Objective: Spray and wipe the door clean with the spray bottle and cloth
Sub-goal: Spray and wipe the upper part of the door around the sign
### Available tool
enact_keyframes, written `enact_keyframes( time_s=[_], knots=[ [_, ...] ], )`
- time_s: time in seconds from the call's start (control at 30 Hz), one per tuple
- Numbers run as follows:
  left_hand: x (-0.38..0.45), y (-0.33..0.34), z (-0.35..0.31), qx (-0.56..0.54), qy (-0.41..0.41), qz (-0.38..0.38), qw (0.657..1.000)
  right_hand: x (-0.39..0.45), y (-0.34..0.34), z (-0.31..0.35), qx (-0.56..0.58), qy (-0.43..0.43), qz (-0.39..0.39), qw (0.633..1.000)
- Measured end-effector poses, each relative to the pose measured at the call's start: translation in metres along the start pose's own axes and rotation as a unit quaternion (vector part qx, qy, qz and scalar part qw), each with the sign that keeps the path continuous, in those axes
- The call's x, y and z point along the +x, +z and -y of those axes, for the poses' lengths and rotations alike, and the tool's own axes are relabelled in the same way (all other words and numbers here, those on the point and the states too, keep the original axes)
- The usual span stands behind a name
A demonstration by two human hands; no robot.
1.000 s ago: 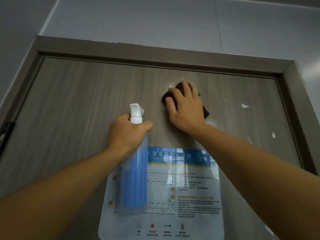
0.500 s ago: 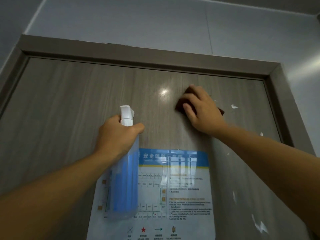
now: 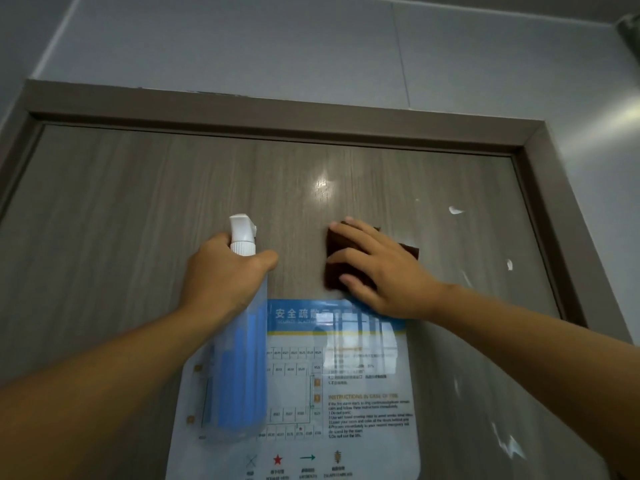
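- The left hand (image 3: 225, 271) grips the neck of the spray bottle (image 3: 242, 358), fingers curled round it just under the white nozzle; it stays raised in front of the door, much as it was a second ago, nozzle upright and idle.
- The right hand (image 3: 384, 268) lies flat with fingers spread, pressing the dark brown cloth (image 3: 341, 258) against the door (image 3: 138, 209). Over the last second it has swung from the upper middle of the panel out to the right and then down and back — it now sits just above the top edge of the laminated evacuation notice (image 3: 332, 382).
- That sweep means the wiping pass is working down the upper panel; a glossy highlight shows on the wood above the cloth, where it passed.
- Further right, white smears (image 3: 455, 210) remain near the frame, with another (image 3: 509, 264) below — by my reading that side is not yet wiped.
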State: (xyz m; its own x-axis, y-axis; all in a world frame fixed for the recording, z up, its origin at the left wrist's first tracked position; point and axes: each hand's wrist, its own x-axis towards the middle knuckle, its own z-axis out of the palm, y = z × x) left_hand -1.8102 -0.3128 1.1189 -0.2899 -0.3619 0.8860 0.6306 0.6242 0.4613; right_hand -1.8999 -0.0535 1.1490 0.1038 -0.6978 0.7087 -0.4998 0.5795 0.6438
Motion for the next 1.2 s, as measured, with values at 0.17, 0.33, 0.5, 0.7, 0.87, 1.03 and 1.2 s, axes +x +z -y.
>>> enact_keyframes(
  time_s=[0.17,0.33,0.5,0.7,0.87,1.03,1.2],
  knots=[
    [-0.001,0.006,-0.003,0.050,0.002,-0.006,0.999,0.039,-0.019,-0.023,0.004,0.201,-0.094,0.975],
    [-0.004,0.007,-0.007,0.065,-0.009,-0.010,0.998,0.097,-0.012,-0.014,0.005,0.362,-0.154,0.919],
    [-0.004,0.009,-0.009,0.083,-0.012,-0.027,0.996,0.079,-0.004,0.009,0.011,0.177,-0.096,0.980],
    [-0.005,0.010,-0.005,0.072,-0.006,-0.026,0.997,0.009,-0.001,0.007,-0.004,0.005,-0.020,1.000],
    [-0.004,0.012,-0.003,0.069,0.004,-0.033,0.997,0.036,-0.014,-0.018,-0.010,0.197,-0.085,0.977],
    [-0.005,0.015,-0.004,0.081,0.004,-0.045,0.996,0.087,-0.015,-0.024,-0.015,0.316,-0.130,0.940],
    [-0.009,0.015,-0.007,0.097,-0.005,-0.059,0.994,0.074,-0.007,-0.005,0.020,0.253,-0.116,0.960]
  ],
)
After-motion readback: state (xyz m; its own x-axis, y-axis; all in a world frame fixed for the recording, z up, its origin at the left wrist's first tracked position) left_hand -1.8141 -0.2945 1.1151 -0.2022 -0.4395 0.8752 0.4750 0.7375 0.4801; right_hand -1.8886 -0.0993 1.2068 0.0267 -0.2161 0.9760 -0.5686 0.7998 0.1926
